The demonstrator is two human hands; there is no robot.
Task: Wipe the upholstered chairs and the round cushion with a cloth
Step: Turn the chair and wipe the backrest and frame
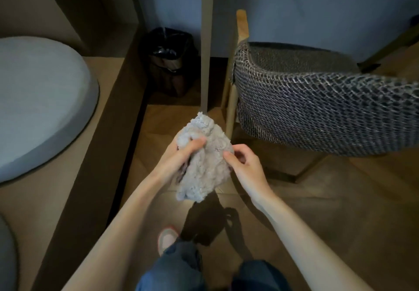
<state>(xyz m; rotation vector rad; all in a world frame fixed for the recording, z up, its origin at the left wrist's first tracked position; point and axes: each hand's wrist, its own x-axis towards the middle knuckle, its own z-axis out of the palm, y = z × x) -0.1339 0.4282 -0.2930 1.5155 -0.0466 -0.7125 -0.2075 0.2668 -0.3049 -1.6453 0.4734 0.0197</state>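
Note:
A fluffy grey cloth hangs bunched between both hands at the centre of the view, above the wooden floor. My left hand grips its upper left part with the thumb pressed over a fold. My right hand pinches the cloth's right edge with curled fingers. To the right stands an upholstered chair with a woven dark grey and white curved back and light wooden legs. On the left a pale grey round cushion lies on a raised wooden platform.
A small bin with a black liner stands in the far corner beside a thin table leg. The platform's dark step edge runs along my left. Another grey cushion edge shows at the bottom left. My shoe is below.

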